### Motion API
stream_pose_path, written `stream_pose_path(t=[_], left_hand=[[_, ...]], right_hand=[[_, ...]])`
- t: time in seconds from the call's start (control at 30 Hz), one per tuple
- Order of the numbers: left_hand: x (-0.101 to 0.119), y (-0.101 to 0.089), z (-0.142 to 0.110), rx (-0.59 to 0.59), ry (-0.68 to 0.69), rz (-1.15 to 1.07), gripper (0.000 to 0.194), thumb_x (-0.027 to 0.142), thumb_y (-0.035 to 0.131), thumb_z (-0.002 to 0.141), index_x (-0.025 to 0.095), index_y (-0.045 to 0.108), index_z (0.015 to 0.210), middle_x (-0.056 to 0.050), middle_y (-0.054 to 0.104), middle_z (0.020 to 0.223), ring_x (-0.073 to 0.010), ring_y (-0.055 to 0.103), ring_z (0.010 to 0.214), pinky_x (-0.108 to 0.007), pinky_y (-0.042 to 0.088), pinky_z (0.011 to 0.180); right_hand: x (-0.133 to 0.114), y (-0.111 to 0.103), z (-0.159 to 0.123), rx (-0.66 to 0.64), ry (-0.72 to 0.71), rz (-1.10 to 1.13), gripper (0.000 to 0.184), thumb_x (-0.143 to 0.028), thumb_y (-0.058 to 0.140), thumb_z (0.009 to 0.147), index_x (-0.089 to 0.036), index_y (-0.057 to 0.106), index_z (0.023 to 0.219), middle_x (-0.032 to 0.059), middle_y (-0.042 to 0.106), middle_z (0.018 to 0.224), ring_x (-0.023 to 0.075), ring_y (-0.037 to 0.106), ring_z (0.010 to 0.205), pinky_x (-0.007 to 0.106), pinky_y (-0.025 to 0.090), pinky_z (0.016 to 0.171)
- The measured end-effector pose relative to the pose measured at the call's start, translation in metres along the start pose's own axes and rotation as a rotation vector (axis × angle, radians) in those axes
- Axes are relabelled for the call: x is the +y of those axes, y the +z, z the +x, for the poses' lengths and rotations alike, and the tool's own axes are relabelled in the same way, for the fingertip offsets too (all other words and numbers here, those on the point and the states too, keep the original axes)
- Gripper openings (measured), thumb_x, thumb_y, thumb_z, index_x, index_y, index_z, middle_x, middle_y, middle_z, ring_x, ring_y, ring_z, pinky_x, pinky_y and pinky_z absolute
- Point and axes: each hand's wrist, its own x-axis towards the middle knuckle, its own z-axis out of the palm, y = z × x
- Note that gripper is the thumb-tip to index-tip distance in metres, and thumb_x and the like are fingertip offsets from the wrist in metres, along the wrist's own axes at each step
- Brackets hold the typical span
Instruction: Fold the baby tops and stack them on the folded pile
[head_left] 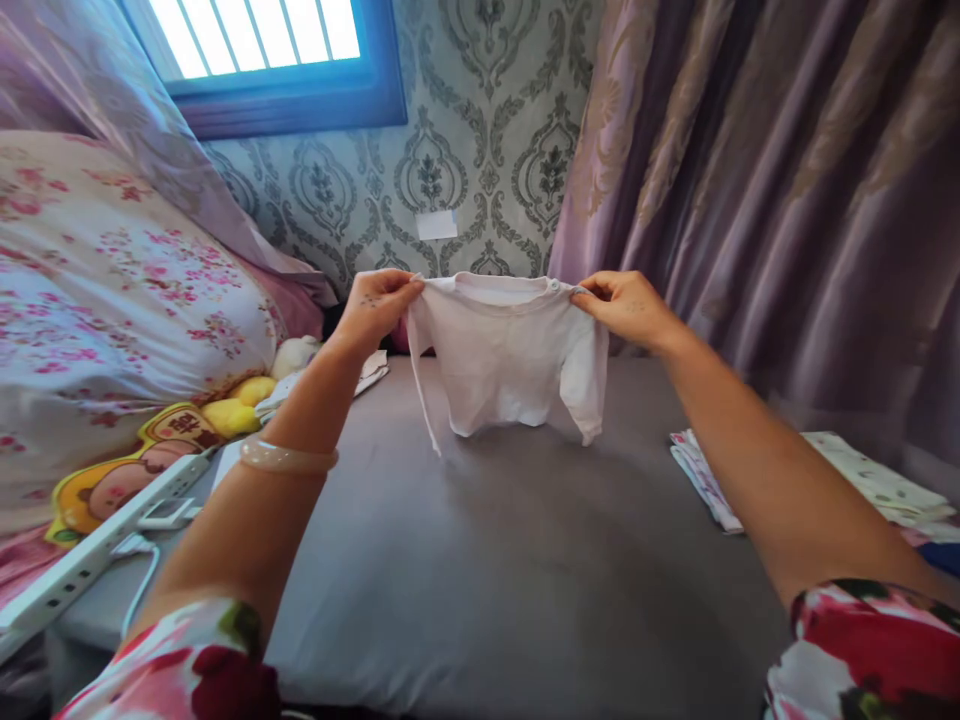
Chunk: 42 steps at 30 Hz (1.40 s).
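Grey sheet (480,570) beneath, a pale shirt (506,350) hangs between hands (375,305) (630,305) pinching its shoulders.

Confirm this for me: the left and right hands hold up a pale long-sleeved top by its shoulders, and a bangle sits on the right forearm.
Not quite: the head view shows the bangle on the left forearm. The rest stands: the left hand and right hand hold up the pale long-sleeved top by its shoulders.
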Motion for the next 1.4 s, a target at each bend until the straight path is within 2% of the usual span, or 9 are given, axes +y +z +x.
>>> stream_pose_path(t=[0.17, 0.27, 0.37, 0.47, 0.6, 0.73, 0.87, 0.97, 1.4], left_hand=[[0.045, -0.03, -0.019, -0.012, -0.015, 0.057, 0.019, 0.029, 0.067, 0.077, 0.01, 0.069, 0.081, 0.002, 0.058, 0.066, -0.008, 0.052, 0.064, -0.021, 0.044, 0.063], [0.05, -0.038, -0.011, -0.042, -0.079, 0.102, 0.023, 0.031, 0.067, 0.079, 0.009, 0.069, 0.086, 0.002, 0.055, 0.064, -0.0076, 0.051, 0.063, -0.022, 0.045, 0.064], [0.021, -0.033, 0.004, -0.124, -0.169, 0.158, 0.026, 0.034, 0.069, 0.076, 0.01, 0.069, 0.084, 0.002, 0.054, 0.061, -0.0087, 0.051, 0.06, -0.021, 0.042, 0.059], [-0.036, -0.01, 0.01, -0.265, -0.263, 0.187, 0.024, 0.035, 0.071, 0.07, 0.012, 0.068, 0.073, 0.003, 0.05, 0.055, -0.0079, 0.044, 0.052, -0.02, 0.034, 0.05], [-0.114, 0.035, -0.009, -0.354, -0.348, 0.234, 0.028, 0.036, 0.064, 0.073, 0.013, 0.06, 0.057, 0.005, 0.039, 0.047, -0.0065, 0.033, 0.045, -0.021, 0.024, 0.047], [-0.16, 0.075, -0.03, -0.298, -0.415, 0.446, 0.021, 0.028, 0.058, 0.077, 0.014, 0.063, 0.062, 0.002, 0.048, 0.051, -0.0126, 0.05, 0.056, -0.023, 0.033, 0.054], [-0.179, 0.101, -0.04, -0.26, -0.473, 0.665, 0.022, 0.025, 0.049, 0.086, 0.016, 0.069, 0.086, -0.008, 0.069, 0.084, -0.0208, 0.062, 0.085, -0.027, 0.041, 0.069], [-0.187, 0.116, -0.048, -0.233, -0.431, 0.776, 0.028, 0.024, 0.041, 0.091, 0.016, 0.066, 0.101, -0.014, 0.068, 0.107, -0.0243, 0.061, 0.101, -0.03, 0.042, 0.078], [-0.23, 0.121, -0.05, -0.416, -0.361, 0.96, 0.032, 0.027, 0.034, 0.097, 0.019, 0.061, 0.111, -0.013, 0.063, 0.114, -0.0237, 0.058, 0.105, -0.031, 0.043, 0.082]], right_hand=[[-0.029, -0.025, -0.009, -0.12, -0.004, 0.154, 0.046, -0.064, 0.069, 0.072, -0.021, 0.072, 0.085, 0.0037, 0.07, 0.081, 0.0181, 0.064, 0.077, 0.03, 0.052, 0.067], [-0.029, -0.03, -0.001, -0.174, 0.033, 0.194, 0.045, -0.064, 0.072, 0.069, -0.022, 0.072, 0.084, 0.0036, 0.071, 0.078, 0.0186, 0.066, 0.077, 0.03, 0.054, 0.068], [-0.008, -0.015, 0.008, -0.234, 0.102, 0.198, 0.043, -0.061, 0.075, 0.068, -0.021, 0.072, 0.082, 0.0038, 0.071, 0.075, 0.0183, 0.066, 0.072, 0.028, 0.053, 0.062], [0.026, 0.018, 0.009, -0.344, 0.219, 0.118, 0.033, -0.051, 0.073, 0.075, -0.018, 0.072, 0.08, 0.0033, 0.07, 0.073, 0.0163, 0.064, 0.066, 0.024, 0.05, 0.056], [0.07, 0.071, -0.006, -0.427, 0.313, -0.184, 0.018, -0.028, 0.062, 0.083, -0.014, 0.073, 0.087, 0.0036, 0.073, 0.08, 0.0162, 0.065, 0.074, 0.021, 0.046, 0.06], [0.097, 0.111, -0.023, -0.461, 0.341, -0.411, 0.023, -0.023, 0.056, 0.087, -0.013, 0.073, 0.099, 0.0087, 0.074, 0.1, 0.0205, 0.066, 0.094, 0.024, 0.046, 0.077], [0.114, 0.134, -0.034, -0.458, 0.343, -0.484, 0.028, -0.024, 0.051, 0.092, -0.013, 0.069, 0.109, 0.0126, 0.069, 0.115, 0.0225, 0.061, 0.108, 0.026, 0.043, 0.088], [0.125, 0.145, -0.041, -0.454, 0.342, -0.494, 0.03, -0.027, 0.048, 0.094, -0.013, 0.066, 0.113, 0.014, 0.067, 0.117, 0.0234, 0.059, 0.111, 0.026, 0.042, 0.089], [0.168, 0.181, -0.05, -0.52, 0.385, -0.548, 0.029, -0.03, 0.039, 0.098, -0.017, 0.062, 0.111, 0.0135, 0.062, 0.121, 0.024, 0.057, 0.112, 0.028, 0.04, 0.088]])
